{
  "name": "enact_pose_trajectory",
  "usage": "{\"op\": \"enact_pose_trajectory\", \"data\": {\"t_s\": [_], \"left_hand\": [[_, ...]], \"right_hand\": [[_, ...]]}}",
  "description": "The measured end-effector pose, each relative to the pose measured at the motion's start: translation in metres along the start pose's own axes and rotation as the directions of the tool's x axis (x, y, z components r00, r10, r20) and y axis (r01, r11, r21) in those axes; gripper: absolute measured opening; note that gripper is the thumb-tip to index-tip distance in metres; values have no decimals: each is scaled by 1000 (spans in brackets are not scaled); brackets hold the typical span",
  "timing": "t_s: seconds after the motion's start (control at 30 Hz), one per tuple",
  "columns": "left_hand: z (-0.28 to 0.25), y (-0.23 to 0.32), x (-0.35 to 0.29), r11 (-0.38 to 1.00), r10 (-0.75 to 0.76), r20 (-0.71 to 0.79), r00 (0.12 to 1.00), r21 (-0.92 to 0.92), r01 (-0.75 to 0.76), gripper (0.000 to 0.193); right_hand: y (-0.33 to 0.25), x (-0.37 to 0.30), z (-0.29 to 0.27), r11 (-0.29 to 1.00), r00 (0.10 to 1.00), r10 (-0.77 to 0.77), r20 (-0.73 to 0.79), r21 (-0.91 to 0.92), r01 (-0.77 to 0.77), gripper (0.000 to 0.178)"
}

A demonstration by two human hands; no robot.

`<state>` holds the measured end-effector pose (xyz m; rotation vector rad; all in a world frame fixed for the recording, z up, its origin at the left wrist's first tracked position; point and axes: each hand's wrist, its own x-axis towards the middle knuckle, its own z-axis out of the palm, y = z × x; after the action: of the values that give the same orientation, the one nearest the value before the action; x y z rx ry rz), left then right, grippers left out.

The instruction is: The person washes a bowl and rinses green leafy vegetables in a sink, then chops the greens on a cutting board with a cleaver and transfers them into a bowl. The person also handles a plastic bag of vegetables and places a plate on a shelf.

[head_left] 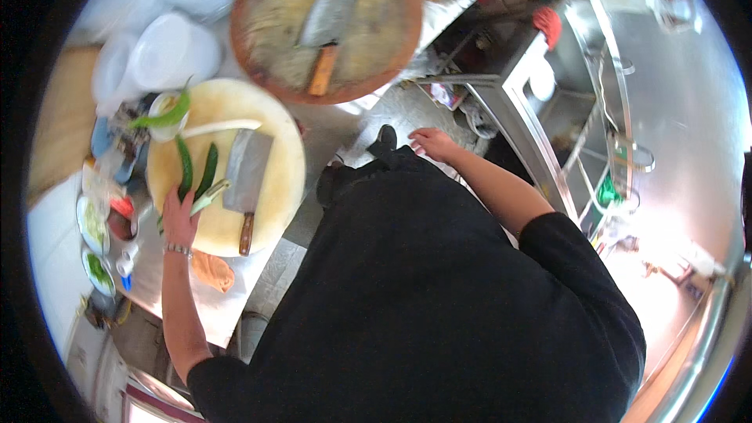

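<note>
My left hand (181,218) is over the left part of a round pale cutting board (278,121), fingers closed around a pale green stalk, likely leek (210,195). Two dark green long vegetables, cucumbers or peppers (185,168), lie just beyond my fingertips. To their right rests a cleaver (248,172), its wooden handle toward me. Farther up the board is a long white stalk (223,127). A light green long pepper (166,113) lies across a small cup (167,127). My right hand (435,144) hangs over the floor, fingers loosely apart with nothing in them.
A second, larger round chopping block (266,39) holds another cleaver (333,14). Stacked white containers (174,51) stand at the far left. Small dishes of chopped greens (98,270) line the left edge. An orange cloth (212,271) lies near the board. A metal-framed unit (533,133) stands at right.
</note>
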<state>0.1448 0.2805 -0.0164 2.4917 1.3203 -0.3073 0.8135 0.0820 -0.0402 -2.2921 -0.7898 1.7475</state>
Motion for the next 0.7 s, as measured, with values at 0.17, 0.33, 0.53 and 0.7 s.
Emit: {"op": "enact_pose_trajectory", "data": {"t_s": [0.17,0.33,0.53,0.7], "left_hand": [[-50,50,-5,989,1,-77,997,-150,-13,48],[-120,137,37,438,-187,8,982,-894,90,46],[-160,334,110,-249,-155,-281,947,-917,-313,68],[-124,527,146,-352,-337,-421,842,-773,-528,70]], "right_hand": [[65,-9,-20,997,998,41,-48,71,-38,33],[143,-22,-73,983,971,-46,-234,163,86,33],[200,-63,-234,979,700,-62,-711,93,181,29],[273,-71,-324,856,590,-474,-654,-498,135,77]]}}
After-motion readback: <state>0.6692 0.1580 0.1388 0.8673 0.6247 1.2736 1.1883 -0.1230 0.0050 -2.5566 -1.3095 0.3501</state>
